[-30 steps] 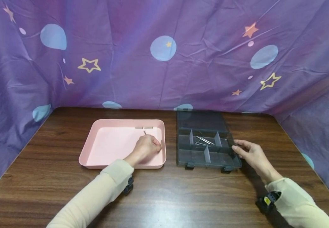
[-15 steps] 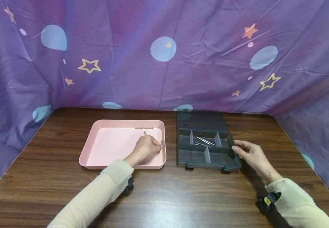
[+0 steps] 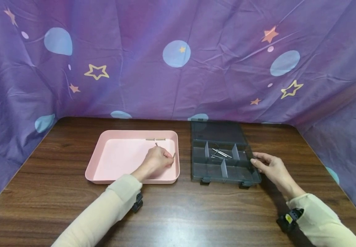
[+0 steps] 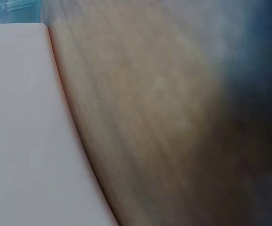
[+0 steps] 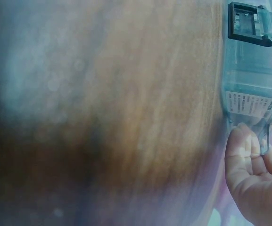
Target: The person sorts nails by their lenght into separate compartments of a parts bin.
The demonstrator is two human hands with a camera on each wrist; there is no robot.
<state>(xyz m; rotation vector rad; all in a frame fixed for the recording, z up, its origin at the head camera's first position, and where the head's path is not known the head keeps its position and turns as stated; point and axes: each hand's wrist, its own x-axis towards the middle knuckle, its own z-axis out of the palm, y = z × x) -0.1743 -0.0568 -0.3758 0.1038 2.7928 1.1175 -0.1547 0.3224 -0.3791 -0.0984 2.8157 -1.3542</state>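
Note:
My left hand (image 3: 156, 159) reaches into the pink tray (image 3: 92, 168) and pinches a small thin screw (image 3: 174, 155) near the right wall; the fingers hide part of it. Two similar screws (image 3: 160, 139) lie end to end along the back of the tray, and another short one (image 3: 156, 144) shows just beyond the hand. To the right, my right hand (image 3: 273, 168) grips the right side of a dark see-through compartment box (image 3: 211, 168), thumb at its rim. The right wrist view shows the fingers on the box's corner (image 5: 251, 80). Several silver nail-like pieces (image 3: 221, 152) lie in its back middle compartment.
The box lid (image 3: 218, 131) lies open toward the back, and two black latches (image 3: 205, 181) hang at the front. Upright dividers (image 3: 224, 167) split the box. A purple patterned cloth (image 3: 140, 85) stands behind the wooden table (image 3: 178, 212).
The screw in my left hand has come slightly away from the tray's right wall and tilted, as the hand shifted a little left. My right hand stays on the box.

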